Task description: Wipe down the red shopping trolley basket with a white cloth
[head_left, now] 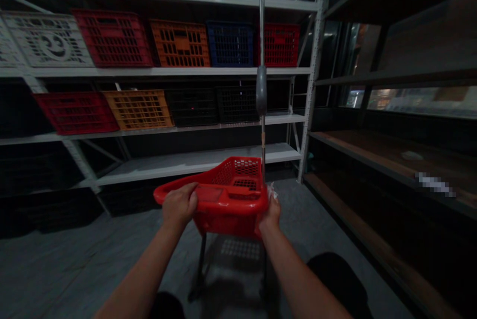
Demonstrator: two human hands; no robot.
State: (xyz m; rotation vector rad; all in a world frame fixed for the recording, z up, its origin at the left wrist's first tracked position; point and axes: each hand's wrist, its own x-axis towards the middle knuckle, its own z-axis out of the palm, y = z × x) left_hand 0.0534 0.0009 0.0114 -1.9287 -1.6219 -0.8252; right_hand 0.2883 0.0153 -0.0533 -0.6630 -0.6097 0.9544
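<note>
A red plastic shopping cart (231,224) on dark legs stands right in front of me. My left hand (180,203) is closed over the left part of its handle (234,205), thumb on top. At the cart's right corner my right hand (271,213) presses against the outer side, its fingers partly hidden. A crumpled white piece (273,191), like a tissue or thin cloth, sticks out at those fingertips. Just above it a long metal pole (262,26) with a grey grip (261,90) rises from the cart's right side; its lower end is hidden.
White metal shelving (186,71) spans the back, holding red, orange (181,43), blue (231,43), white and black plastic crates. Dark brown shelves (372,155) run along the right side. Grey concrete floor (93,259) lies around the cart. My knee (335,279) shows at lower right.
</note>
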